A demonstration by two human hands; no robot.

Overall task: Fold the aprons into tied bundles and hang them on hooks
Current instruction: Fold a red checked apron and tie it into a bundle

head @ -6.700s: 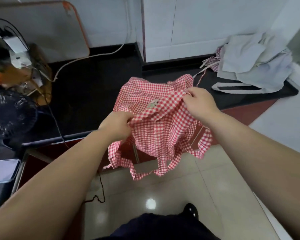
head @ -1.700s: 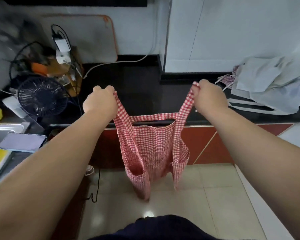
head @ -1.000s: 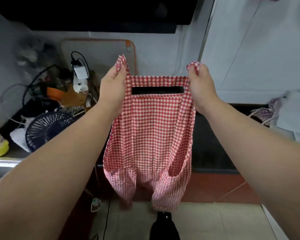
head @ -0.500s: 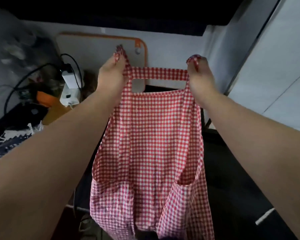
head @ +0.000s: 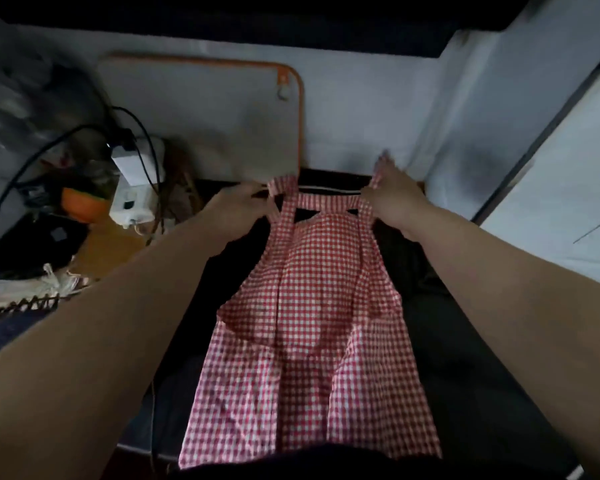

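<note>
A red-and-white checked apron (head: pixel 312 327) lies spread lengthwise on the black counter (head: pixel 465 375), bib end at the far side near the wall. Its lower hem hangs toward me over the counter's front edge. My left hand (head: pixel 243 209) holds the left top corner by the neck strap. My right hand (head: pixel 394 199) pinches the right top corner, and a bit of strap sticks up above its fingers. The neck strap (head: pixel 326 201) runs straight between both hands.
A grey board with an orange rim (head: pixel 201 112) leans on the back wall. At the left sit a white charger with black cables (head: pixel 129 164), an orange thing (head: pixel 84 202) and white string (head: pixel 39 289). A white cabinet side (head: pixel 551 188) stands at the right.
I held the apron up in the air by its top corners, and both hands have since come down and forward. The apron now lies flat on the counter.
</note>
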